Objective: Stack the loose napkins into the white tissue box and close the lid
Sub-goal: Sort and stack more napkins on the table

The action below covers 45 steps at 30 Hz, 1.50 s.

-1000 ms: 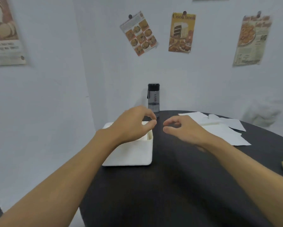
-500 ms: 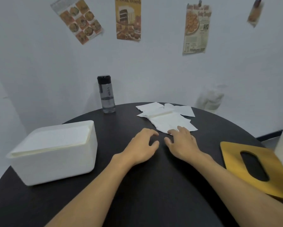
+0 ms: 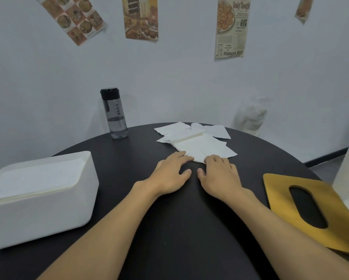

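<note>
To the right of the white tissue box (image 3: 42, 215), and farther from me than it is, the loose napkins (image 3: 198, 142) lie in a ragged, overlapping heap on the black table (image 3: 179, 239). They are thin, soft, matt white squares, some folded, with a thicker block in the middle. I judge them almost weightless and limp. They will slide easily on the smooth tabletop and fan apart if I lift one corner, so I should square the heap from both sides and take it by its thick middle, thumbs underneath.

My left hand (image 3: 169, 174) is relaxed and flat, its fingertips just touching the heap's near edge. My right hand (image 3: 220, 174) has its fingers bent with the tips on the paper and its thumb out on the table. Neither hand grasps anything.

The box itself is a rounded, stiff, matt white shell, uncovered, with a neat stack of napkins (image 3: 34, 176) already reaching its rim.

Far to the right of the box, past my right hand, lies the lid (image 3: 280, 190), a flat mustard-yellow board with an oval slot. It looks rigid, perhaps wood.

Behind the box and to its right stands a smoky translucent water bottle (image 3: 115, 116) with a black cap. Recipe posters (image 3: 141, 19) hang on the pale wall above.
</note>
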Each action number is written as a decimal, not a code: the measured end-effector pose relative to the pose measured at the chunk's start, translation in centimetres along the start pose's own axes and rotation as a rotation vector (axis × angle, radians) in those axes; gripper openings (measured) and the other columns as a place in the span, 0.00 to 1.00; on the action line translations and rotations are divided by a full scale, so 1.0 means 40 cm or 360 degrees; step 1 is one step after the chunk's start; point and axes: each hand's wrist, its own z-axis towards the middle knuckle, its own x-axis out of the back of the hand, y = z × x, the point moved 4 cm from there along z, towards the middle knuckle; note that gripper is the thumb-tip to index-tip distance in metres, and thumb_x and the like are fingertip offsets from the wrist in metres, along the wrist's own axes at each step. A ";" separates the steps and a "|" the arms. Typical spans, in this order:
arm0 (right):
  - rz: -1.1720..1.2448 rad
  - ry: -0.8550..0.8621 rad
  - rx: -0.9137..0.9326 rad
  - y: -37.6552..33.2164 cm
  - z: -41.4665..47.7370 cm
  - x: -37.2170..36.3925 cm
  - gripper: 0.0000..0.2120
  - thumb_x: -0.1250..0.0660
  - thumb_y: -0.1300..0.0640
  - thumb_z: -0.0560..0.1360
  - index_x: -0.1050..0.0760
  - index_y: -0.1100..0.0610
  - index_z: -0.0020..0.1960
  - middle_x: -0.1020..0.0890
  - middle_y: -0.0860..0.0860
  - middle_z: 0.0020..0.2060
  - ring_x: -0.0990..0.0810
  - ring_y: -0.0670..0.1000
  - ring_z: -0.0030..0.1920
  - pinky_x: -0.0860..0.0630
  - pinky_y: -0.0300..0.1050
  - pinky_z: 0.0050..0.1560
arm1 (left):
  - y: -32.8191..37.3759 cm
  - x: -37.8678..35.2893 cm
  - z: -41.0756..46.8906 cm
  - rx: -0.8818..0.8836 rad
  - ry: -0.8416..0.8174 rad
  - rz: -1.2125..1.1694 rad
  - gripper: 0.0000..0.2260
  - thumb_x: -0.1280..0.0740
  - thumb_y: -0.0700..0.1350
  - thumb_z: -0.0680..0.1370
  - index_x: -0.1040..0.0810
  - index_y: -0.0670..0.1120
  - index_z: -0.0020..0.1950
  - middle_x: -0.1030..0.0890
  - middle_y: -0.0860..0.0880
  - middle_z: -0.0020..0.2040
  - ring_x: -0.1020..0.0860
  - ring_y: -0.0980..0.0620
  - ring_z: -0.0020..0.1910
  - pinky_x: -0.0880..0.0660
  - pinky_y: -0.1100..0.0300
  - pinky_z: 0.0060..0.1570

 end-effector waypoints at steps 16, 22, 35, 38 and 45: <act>-0.0113 -0.0107 -0.0047 0.017 0.034 -0.001 0.20 0.50 0.47 0.83 0.27 0.56 0.64 0.28 0.54 0.64 0.35 0.59 0.65 0.37 0.52 0.64 | -0.009 -0.019 0.006 0.0055 -0.0103 0.0085 0.19 0.43 0.54 0.83 0.30 0.57 0.75 0.40 0.55 0.79 0.39 0.45 0.77 0.44 0.49 0.77; -0.0075 -0.0064 -0.0083 0.016 0.041 0.001 0.19 0.51 0.50 0.83 0.28 0.60 0.60 0.28 0.53 0.63 0.35 0.57 0.64 0.38 0.52 0.62 | 0.004 -0.007 -0.004 0.0020 -0.0053 0.0057 0.18 0.41 0.51 0.83 0.29 0.55 0.73 0.37 0.54 0.78 0.36 0.50 0.76 0.43 0.51 0.76; 0.1447 0.0639 0.0153 0.007 -0.032 0.206 0.10 0.34 0.66 0.75 0.20 0.53 0.41 0.20 0.42 0.35 0.24 0.37 0.33 0.30 0.29 0.36 | 0.051 0.139 -0.087 0.0106 0.0733 -0.0976 0.41 0.25 0.50 0.76 0.48 0.55 0.80 0.37 0.56 0.76 0.35 0.58 0.72 0.36 0.60 0.70; 0.1655 0.0425 0.0154 0.004 -0.026 0.190 0.10 0.34 0.66 0.75 0.21 0.53 0.40 0.20 0.44 0.39 0.24 0.44 0.35 0.24 0.43 0.41 | 0.034 0.184 -0.126 0.0350 0.0806 -0.1304 0.42 0.23 0.51 0.73 0.44 0.51 0.80 0.27 0.53 0.71 0.24 0.55 0.65 0.27 0.53 0.68; 0.1522 0.0136 0.0222 -0.012 -0.025 0.146 0.11 0.34 0.67 0.75 0.23 0.54 0.39 0.20 0.47 0.41 0.25 0.41 0.35 0.30 0.30 0.36 | 0.030 0.191 -0.236 0.0507 0.0568 -0.1429 0.08 0.28 0.41 0.78 0.17 0.43 0.57 0.13 0.47 0.49 0.14 0.48 0.49 0.18 0.51 0.53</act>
